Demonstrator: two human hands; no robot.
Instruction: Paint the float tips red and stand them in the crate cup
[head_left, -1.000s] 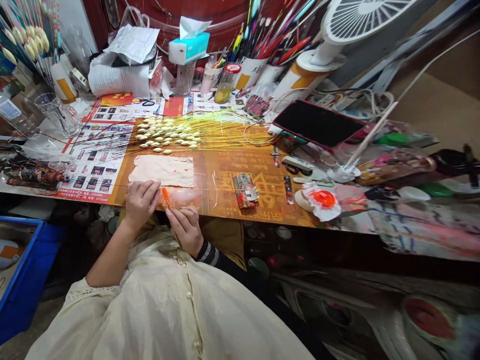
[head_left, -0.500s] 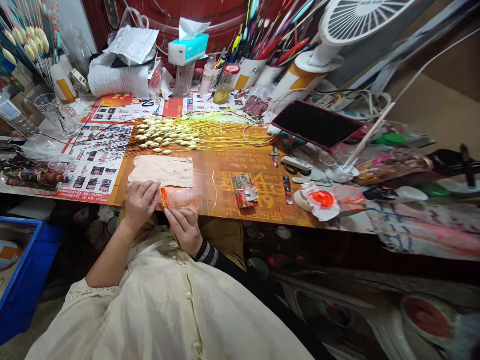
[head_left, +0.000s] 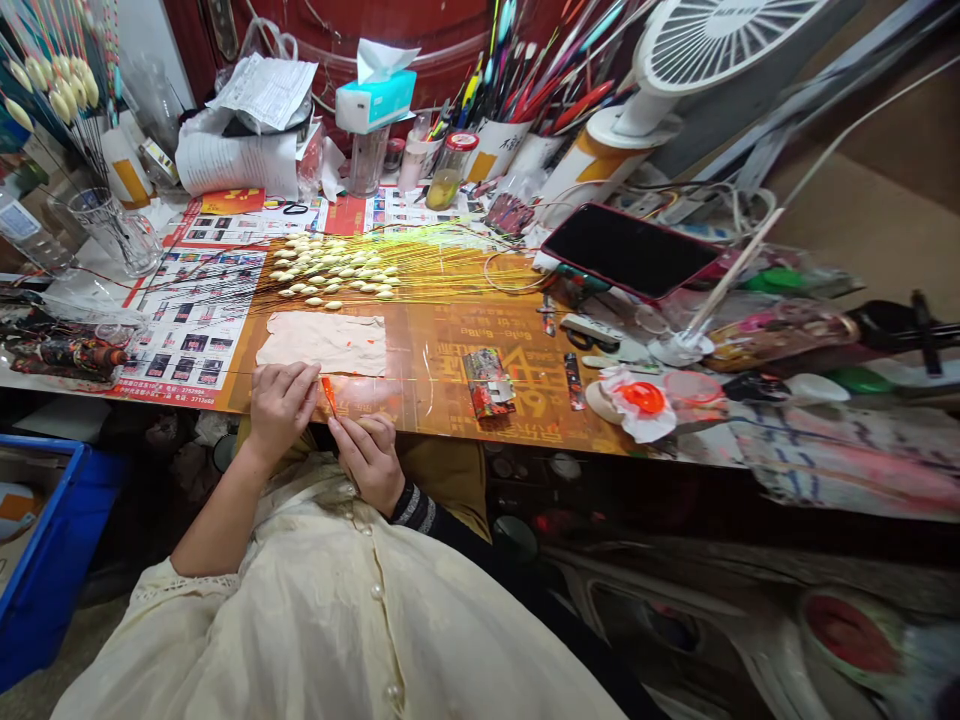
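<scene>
Cream blouse, loose, gathered folds, round pearly buttons down front. Left sleeve short, openwork trim at hem; left forearm bare. Right arm: long black sleeve, grey patterned bands at cuff. Mustard-brown trousers. Left hand, right hand bare.

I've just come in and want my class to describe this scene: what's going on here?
A person sits at a cluttered table, working with both hands close together near its edge. The right hand seems to pinch the lower end of a slim orange piece. The left hand is at the near edge of a pale cloth with orange specks; whether it grips anything is unclear. Beyond the cloth lie many cream oval pieces among thin rods.
</scene>
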